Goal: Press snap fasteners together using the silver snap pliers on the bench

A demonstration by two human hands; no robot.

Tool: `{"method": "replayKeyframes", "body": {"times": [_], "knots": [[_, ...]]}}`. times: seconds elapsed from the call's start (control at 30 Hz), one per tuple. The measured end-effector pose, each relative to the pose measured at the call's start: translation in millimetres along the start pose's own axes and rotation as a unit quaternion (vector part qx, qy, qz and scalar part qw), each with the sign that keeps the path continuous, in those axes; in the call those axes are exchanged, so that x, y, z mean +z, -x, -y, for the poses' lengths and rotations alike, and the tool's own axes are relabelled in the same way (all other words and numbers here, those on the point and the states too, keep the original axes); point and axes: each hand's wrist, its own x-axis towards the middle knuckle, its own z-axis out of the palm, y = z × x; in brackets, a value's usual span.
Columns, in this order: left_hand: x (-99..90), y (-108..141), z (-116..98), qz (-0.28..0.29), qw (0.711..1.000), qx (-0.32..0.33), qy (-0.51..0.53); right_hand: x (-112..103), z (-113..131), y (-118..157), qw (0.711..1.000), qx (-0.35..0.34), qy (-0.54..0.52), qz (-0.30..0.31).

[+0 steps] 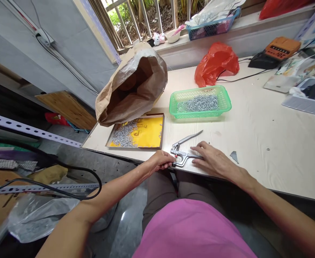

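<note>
A grey metal hand tool [183,156] with a spring and two long handles lies near the table's front edge, its handles spread apart. My left hand [161,160] is pinched at the tool's head, beside a small red and black part; what lies between the fingertips is too small to tell. My right hand [211,159] rests with fingers spread around the lower handle, without closing on it. Small metal pieces fill part of a shallow tray [162,136] with a yellow bottom, left of the tool. More such pieces lie in a green basket [200,114] behind it.
An open brown paper bag [136,89] stands behind the tray. A red plastic bag [216,62], an orange and black battery [281,48], a black cable and a white bin [305,104] occupy the back and right. A small grey scrap [234,156] lies right of my right hand.
</note>
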Motion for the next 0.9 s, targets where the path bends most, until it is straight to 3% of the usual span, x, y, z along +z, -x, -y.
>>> {"method": "replayKeyframes", "body": {"times": [0.1, 0.23, 0.6, 0.73, 0.8, 0.9], "knots": [[0.3, 0, 1, -0.002, 1.000, 0.002, -0.001, -4, -24, -16, 0.998, -0.018, 0.066, -0.008], [1.1, -1, 5, -0.004, 1.000, -0.003, -0.002, -4, -41, -35, 0.992, -0.026, 0.109, 0.064], [5.0, 0, 4, -0.024, 0.999, -0.014, -0.041, -11, -29, -36, 0.989, -0.025, 0.133, 0.057], [7.6, 10, 5, -0.053, 0.991, 0.022, -0.124, -13, -24, -33, 0.987, -0.020, 0.146, 0.059], [12.7, 18, 5, -0.124, 0.962, 0.112, -0.215, -13, -21, -31, 0.988, -0.020, 0.140, 0.055], [25.3, 23, -1, -0.214, 0.859, 0.298, -0.356, -10, -17, -27, 0.990, -0.026, 0.127, 0.047]]}}
